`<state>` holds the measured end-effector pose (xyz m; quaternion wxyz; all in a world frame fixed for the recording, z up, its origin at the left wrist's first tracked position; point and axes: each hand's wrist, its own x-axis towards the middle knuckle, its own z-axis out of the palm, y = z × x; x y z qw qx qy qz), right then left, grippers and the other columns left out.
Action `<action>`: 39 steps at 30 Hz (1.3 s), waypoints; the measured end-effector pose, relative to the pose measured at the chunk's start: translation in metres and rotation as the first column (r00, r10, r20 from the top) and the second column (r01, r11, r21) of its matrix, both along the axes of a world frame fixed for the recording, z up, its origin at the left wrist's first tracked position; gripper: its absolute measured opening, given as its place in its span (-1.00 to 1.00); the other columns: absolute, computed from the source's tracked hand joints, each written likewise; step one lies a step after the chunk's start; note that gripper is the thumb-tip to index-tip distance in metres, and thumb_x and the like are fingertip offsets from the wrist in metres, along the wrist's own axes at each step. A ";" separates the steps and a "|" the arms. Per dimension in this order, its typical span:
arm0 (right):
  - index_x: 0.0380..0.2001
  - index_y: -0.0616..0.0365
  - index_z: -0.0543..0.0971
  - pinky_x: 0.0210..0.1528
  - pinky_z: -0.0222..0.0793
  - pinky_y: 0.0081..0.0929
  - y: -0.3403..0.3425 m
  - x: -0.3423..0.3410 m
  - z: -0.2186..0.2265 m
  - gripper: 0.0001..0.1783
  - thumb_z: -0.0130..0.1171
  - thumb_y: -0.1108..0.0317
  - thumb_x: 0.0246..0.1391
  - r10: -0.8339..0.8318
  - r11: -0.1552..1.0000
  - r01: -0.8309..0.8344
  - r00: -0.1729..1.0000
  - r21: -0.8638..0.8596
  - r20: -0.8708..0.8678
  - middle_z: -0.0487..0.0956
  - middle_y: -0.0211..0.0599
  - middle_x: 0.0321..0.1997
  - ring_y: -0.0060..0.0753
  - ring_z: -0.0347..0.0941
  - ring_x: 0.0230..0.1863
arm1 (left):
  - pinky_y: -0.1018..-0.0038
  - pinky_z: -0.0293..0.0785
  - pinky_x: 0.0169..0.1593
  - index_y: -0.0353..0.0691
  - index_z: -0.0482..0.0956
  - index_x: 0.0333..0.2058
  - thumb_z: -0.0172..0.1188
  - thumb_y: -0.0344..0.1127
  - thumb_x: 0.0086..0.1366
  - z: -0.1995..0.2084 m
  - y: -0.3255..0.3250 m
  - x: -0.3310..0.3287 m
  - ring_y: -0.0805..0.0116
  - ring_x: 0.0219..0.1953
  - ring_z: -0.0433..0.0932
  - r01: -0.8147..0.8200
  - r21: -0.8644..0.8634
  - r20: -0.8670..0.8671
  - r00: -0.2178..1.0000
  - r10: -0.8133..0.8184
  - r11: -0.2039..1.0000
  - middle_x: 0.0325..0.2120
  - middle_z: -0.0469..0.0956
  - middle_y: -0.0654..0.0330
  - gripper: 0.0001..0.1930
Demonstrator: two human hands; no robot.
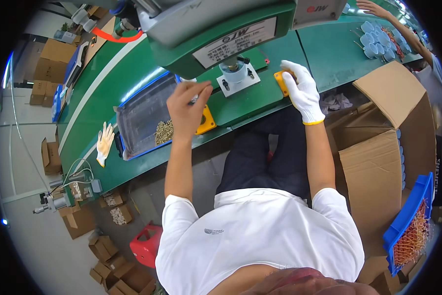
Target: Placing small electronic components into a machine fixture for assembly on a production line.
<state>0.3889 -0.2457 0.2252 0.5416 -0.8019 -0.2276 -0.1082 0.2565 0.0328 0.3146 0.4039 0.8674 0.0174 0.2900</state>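
My left hand (189, 105), bare, hovers over the bench edge with thumb and fingers pinched together; whatever lies between them is too small to make out. Below it is a yellow button box (206, 121), partly covered by my wrist. My right hand (303, 91) wears a white knit glove with a yellow cuff. Its thumb and stretched fingers lie apart over a second yellow button box (281, 84). Between my hands, a round pale blue piece (235, 74) sits on a metal plate (240, 87) under the green press head (231, 42).
A blue-rimmed tray (142, 115) with a pile of small brass-coloured parts (163, 132) stands left. Beside it lies a loose glove (104, 142). On the right are an open cardboard box (371, 167) and a blue bin (390, 236). Another person's arm (403, 32) reaches toward light-blue cups (376, 39).
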 end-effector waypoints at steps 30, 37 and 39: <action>0.10 0.18 0.58 0.18 0.48 -0.30 -0.004 -0.008 0.010 -0.62 0.18 0.24 0.30 0.014 1.000 -0.014 1.000 0.000 0.006 0.64 -0.09 0.04 -0.09 0.60 0.08 | 0.40 0.60 -0.03 -0.23 0.77 -0.28 0.57 -0.34 0.04 0.055 0.019 0.109 0.40 -0.25 0.65 0.527 -0.119 -0.443 0.730 -0.521 0.841 -0.36 0.74 0.24 -0.75; 0.10 0.16 0.60 0.16 0.49 -0.35 -0.006 -0.011 0.010 -0.65 0.20 0.31 0.29 0.016 0.999 -0.015 0.999 0.032 -0.035 0.63 -0.12 0.05 -0.19 0.60 0.07 | 0.45 0.58 0.00 -0.23 0.78 -0.20 0.50 -0.32 0.20 0.069 0.022 0.107 0.41 -0.20 0.64 0.527 0.026 -0.591 0.694 -0.412 0.850 -0.29 0.74 0.23 -0.79; 0.06 0.15 0.62 0.15 0.50 -0.34 -0.005 -0.013 0.008 -0.65 0.24 0.29 0.25 -0.004 1.000 0.004 1.000 -0.017 0.014 0.63 -0.12 0.04 -0.15 0.60 0.07 | 0.49 0.57 -0.03 -0.27 0.76 -0.17 0.42 -0.30 0.31 0.057 0.030 0.096 0.43 -0.19 0.63 0.482 0.006 -0.459 0.780 -0.426 0.876 -0.28 0.73 0.21 -0.81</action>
